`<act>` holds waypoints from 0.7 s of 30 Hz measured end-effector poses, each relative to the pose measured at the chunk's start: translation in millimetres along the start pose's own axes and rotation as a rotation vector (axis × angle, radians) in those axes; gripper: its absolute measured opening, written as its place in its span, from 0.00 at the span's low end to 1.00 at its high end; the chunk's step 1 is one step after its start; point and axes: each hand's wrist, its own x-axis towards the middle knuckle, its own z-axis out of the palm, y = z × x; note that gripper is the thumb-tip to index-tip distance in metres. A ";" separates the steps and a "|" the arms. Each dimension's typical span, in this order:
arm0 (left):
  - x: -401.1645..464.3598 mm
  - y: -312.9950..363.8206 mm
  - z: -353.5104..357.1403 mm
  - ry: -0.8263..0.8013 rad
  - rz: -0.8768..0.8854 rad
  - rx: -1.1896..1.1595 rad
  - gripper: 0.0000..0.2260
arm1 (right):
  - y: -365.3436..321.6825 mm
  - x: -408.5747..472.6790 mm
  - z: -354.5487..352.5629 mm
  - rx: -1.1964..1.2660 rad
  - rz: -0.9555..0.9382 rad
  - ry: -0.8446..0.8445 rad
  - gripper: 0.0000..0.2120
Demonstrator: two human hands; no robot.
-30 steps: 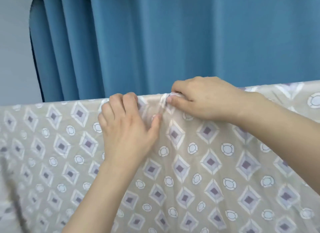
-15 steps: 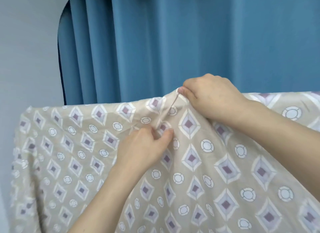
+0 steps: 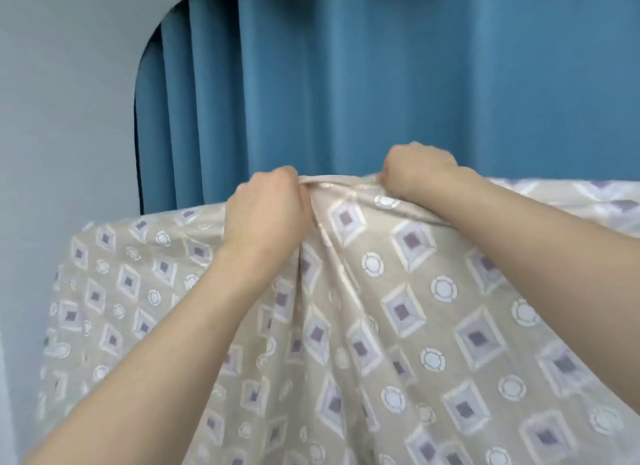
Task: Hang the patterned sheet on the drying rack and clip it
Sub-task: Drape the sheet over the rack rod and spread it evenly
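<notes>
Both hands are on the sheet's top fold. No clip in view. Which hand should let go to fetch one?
Left, probably. The left hand grips the beige diamond-patterned sheet nearer its free end, by the grey wall. The right hand pinches the raised fold further along and could likely hold it alone.

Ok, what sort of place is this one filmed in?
Probably a room at home, near a window. A blue curtain hangs behind, a plain grey wall stands at left, and both hands, left hand and right hand, grip a draped sheet.
</notes>
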 end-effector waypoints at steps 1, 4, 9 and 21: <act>11.4 0.3 3.8 -0.008 -0.017 -0.015 0.13 | 0.8 2.4 3.9 -0.013 0.003 -0.138 0.10; 29.7 -6.7 26.1 -0.229 -0.055 -0.108 0.10 | -0.6 -6.3 -0.7 0.074 -0.083 -0.289 0.12; 32.4 -22.1 43.2 -0.767 -0.092 -0.001 0.18 | -6.8 -52.3 -15.3 0.364 -0.184 -0.511 0.27; -19.8 -73.8 45.9 -0.090 -0.125 0.157 0.25 | -9.4 -60.5 -14.9 0.232 -0.253 -0.624 0.18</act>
